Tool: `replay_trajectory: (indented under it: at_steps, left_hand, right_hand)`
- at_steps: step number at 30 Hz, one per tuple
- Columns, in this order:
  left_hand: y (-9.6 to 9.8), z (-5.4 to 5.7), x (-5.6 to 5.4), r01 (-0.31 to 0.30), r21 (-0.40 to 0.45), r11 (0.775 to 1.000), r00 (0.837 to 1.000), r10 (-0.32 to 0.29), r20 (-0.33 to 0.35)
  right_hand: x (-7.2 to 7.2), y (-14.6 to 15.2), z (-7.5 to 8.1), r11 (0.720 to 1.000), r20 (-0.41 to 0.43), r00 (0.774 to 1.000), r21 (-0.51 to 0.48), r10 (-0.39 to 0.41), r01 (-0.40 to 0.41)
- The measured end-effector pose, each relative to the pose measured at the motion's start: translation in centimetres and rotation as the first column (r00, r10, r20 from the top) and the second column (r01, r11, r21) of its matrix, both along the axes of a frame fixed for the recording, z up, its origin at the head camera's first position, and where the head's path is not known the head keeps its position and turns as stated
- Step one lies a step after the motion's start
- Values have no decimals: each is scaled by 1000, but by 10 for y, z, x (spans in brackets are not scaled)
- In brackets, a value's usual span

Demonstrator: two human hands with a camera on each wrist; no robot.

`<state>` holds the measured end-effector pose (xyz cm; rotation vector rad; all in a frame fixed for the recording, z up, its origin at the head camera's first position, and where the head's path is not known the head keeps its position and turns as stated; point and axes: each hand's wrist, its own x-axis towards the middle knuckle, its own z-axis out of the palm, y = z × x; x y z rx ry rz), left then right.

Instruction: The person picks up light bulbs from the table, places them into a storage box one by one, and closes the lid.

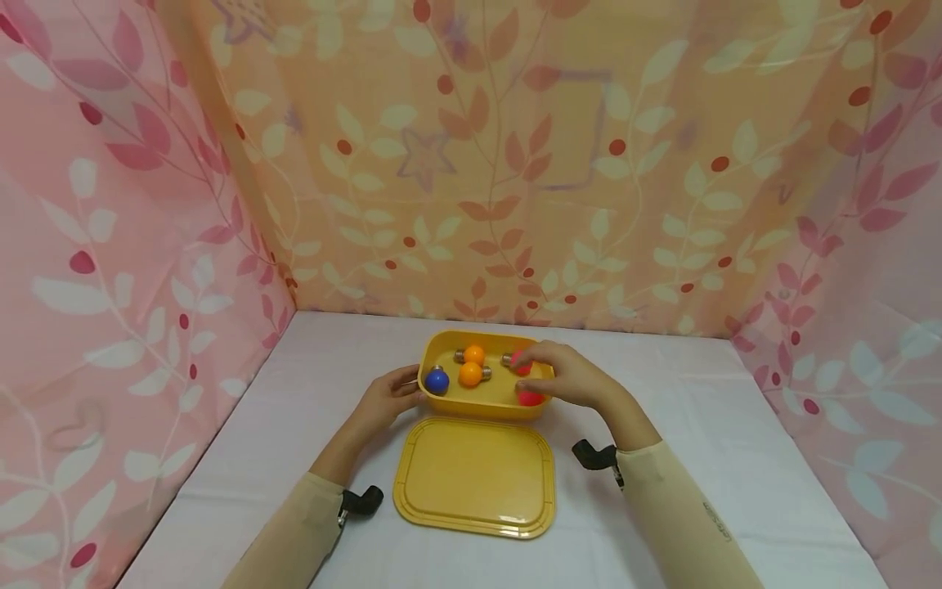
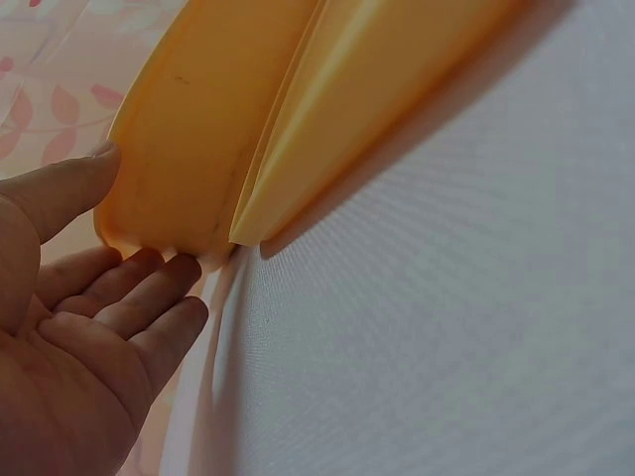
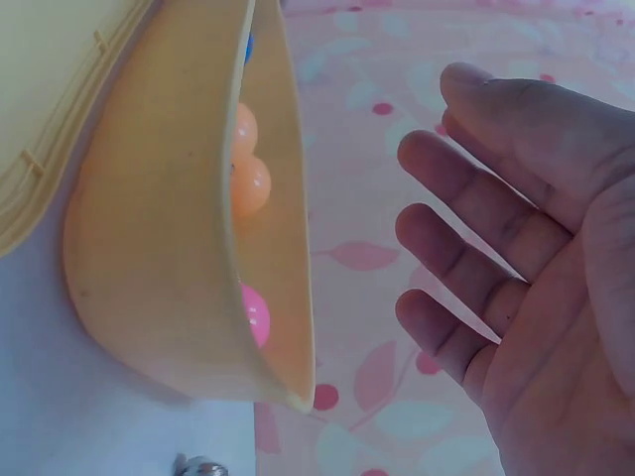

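A yellow plastic box [image 1: 482,409] holds several small toy light bulbs with metal screw bases. A blue bulb [image 1: 437,381] lies at its left end, an upper orange bulb [image 1: 474,354] and a lower orange bulb [image 1: 469,375] near the middle, and pink bulbs [image 1: 530,398] at the right. My left hand [image 1: 384,399] is at the box's left end, its loosely bent fingertips [image 2: 184,268] right at the wall. Over the right end reaches my right hand [image 1: 577,376], partly covering the pink bulbs. In the right wrist view its fingers [image 3: 476,208] are spread, holding nothing.
A yellow lid [image 1: 474,478] lies flat in front of the box on the white tablecloth [image 1: 331,343]. Black curved wrist mounts [image 1: 594,455] stick out from both sleeves. Floral curtains [image 1: 515,164] enclose the back and sides.
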<state>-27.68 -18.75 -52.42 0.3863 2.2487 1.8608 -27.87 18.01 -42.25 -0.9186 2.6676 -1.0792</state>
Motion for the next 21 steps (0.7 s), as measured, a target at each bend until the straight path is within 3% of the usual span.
replay_trajectory:
  at_steps: [10,21]
  left_hand:
    - [-1,-3,-1,-3,-9,1000,1000,3,5]
    - [1,-1,0,-18,-22,1000,1000,18,-2]
  right_hand:
    - [13,18,-16,991,-90,993,-113,-81,71]
    - [19,41,-21,973,-167,964,-133,-209,189]
